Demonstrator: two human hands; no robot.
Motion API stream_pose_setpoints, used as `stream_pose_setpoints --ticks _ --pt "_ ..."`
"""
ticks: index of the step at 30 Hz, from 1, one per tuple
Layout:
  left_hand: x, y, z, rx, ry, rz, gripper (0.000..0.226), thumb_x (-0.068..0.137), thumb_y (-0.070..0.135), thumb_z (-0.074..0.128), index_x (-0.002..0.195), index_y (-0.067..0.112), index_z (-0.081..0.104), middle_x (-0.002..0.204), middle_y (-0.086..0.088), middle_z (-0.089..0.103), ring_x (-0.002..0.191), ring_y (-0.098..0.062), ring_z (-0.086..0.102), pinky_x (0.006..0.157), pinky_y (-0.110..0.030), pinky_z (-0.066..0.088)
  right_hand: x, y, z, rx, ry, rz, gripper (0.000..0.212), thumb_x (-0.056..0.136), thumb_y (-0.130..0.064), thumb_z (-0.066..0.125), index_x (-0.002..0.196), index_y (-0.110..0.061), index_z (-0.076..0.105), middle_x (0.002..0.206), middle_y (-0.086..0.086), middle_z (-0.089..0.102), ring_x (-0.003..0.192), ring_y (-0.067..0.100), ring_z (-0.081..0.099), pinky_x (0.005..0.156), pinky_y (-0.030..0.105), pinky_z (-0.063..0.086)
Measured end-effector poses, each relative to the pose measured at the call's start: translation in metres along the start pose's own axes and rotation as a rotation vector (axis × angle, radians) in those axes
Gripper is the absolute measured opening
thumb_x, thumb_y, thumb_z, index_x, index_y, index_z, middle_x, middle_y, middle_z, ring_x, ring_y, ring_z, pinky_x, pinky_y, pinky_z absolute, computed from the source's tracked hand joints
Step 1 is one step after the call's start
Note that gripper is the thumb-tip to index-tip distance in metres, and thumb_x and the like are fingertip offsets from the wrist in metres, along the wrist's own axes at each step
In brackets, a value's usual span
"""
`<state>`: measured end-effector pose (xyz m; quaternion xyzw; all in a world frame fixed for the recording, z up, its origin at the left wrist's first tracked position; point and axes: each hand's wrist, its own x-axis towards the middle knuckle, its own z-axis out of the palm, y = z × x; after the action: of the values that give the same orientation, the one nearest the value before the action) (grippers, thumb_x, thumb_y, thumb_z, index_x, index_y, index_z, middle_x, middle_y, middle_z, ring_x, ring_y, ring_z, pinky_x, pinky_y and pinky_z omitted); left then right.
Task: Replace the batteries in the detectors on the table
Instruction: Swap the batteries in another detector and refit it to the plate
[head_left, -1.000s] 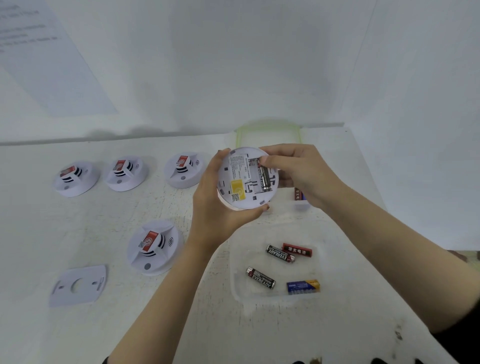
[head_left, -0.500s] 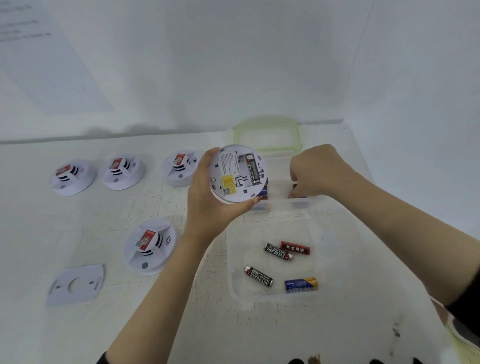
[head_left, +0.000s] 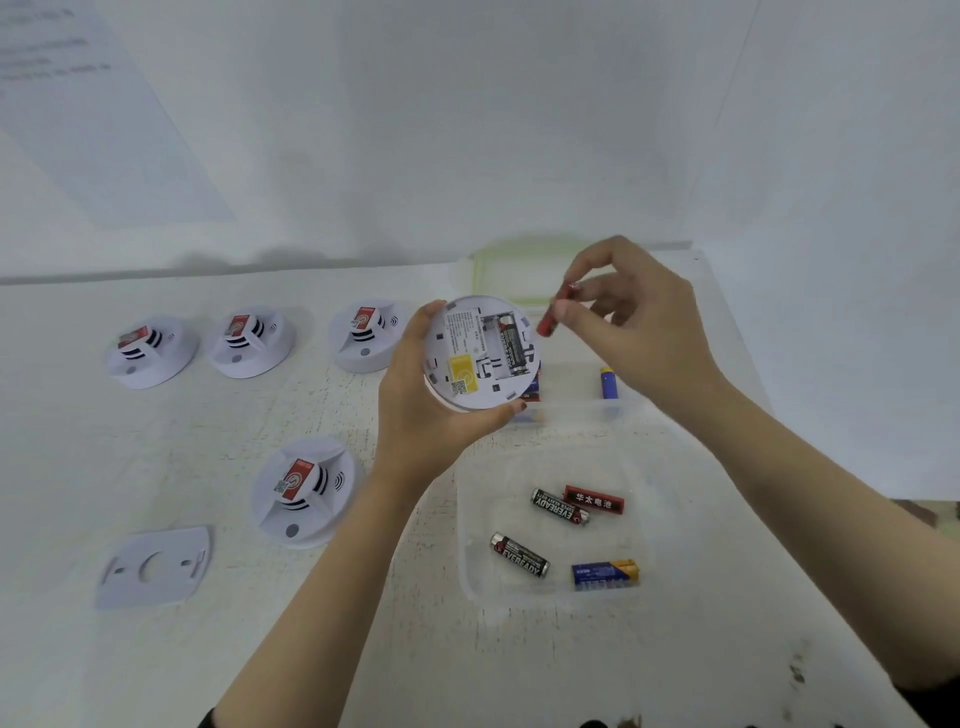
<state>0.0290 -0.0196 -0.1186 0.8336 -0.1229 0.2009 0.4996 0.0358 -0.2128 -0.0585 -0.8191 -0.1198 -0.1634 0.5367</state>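
Along the counter's (head_left: 156, 665) left side four detectors (head_left: 306, 491) rest closed, with a loose backplate (head_left: 153, 569) near the front edge. The left hand (head_left: 421, 410) is wrapped around an opened detector (head_left: 480, 353), its back up, one black battery (head_left: 510, 345) seated and the neighbouring slot empty. Just right of it, the right hand (head_left: 639, 322) pinches a red battery (head_left: 553, 312) between its fingertips. Loading appears half done; next, that cell likely needs aligning with the empty slot and pressing in.

Two black batteries (head_left: 560, 505) (head_left: 519, 554) lying in a clear plastic tray (head_left: 470, 530) carry the brand name "EVEREADY" in white capitals; a red battery (head_left: 594, 500) beside them bears the Chinese characters "华太电池". Print on the held detector (head_left: 480, 351) is too small to read.
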Motion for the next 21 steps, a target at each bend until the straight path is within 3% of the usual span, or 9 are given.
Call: stream_pose_setpoints --ticks 2,6,11,17,21 --pt "0.000 0.005 0.001 -0.012 -0.009 0.011 0.097 0.053 0.047 0.082 0.132 0.005 0.044 0.122 0.024 0.048 0.111 0.017 0.047 0.088 -0.004 0.041 -0.012 -0.007 0.004 0.048 0.059 -0.148 0.014 0.082 -0.009 0.068 0.088 -0.016 0.057 0.079 -0.005 0.073 0.071 0.016 0.067 0.060 0.029 0.048" --pt "0.000 0.013 0.002 -0.049 -0.023 0.019 0.097 0.052 0.045 0.083 0.132 0.006 0.044 0.120 0.024 0.051 0.108 0.015 0.052 0.086 -0.005 0.043 -0.026 0.007 0.014 -0.245 0.101 -0.501 0.003 0.081 -0.008 0.072 0.083 -0.008 0.069 0.086 0.001 0.073 0.079 0.020 0.069 0.063 0.039 0.053" --pt "-0.003 0.018 0.002 -0.051 -0.024 0.025 0.097 0.052 0.043 0.085 0.132 0.007 0.044 0.119 0.022 0.054 0.107 0.012 0.054 0.086 -0.008 0.045 -0.033 0.016 0.016 -0.433 0.075 -0.798 0.003 0.081 -0.004 0.071 0.079 -0.005 0.073 0.094 0.007 0.074 0.086 0.024 0.069 0.071 0.037 0.054" --pt "-0.010 0.022 0.000 -0.044 0.003 0.046 0.094 0.054 0.045 0.083 0.130 0.005 0.045 0.116 0.022 0.055 0.105 0.013 0.055 0.085 -0.008 0.046 -0.043 0.024 0.016 -0.492 0.000 -0.797 0.014 0.087 -0.012 0.066 0.098 -0.009 0.074 0.108 0.004 0.071 0.100 0.020 0.066 0.088 0.033 0.051" --pt "-0.013 0.027 -0.001 -0.057 -0.003 0.083 0.090 0.054 0.046 0.082 0.130 0.016 0.043 0.116 0.029 0.053 0.107 0.012 0.054 0.087 -0.010 0.046 -0.045 0.022 0.021 -0.361 0.044 -0.607 0.015 0.086 -0.017 0.066 0.098 -0.014 0.075 0.127 0.011 0.059 0.111 0.025 0.054 0.096 0.034 0.043"
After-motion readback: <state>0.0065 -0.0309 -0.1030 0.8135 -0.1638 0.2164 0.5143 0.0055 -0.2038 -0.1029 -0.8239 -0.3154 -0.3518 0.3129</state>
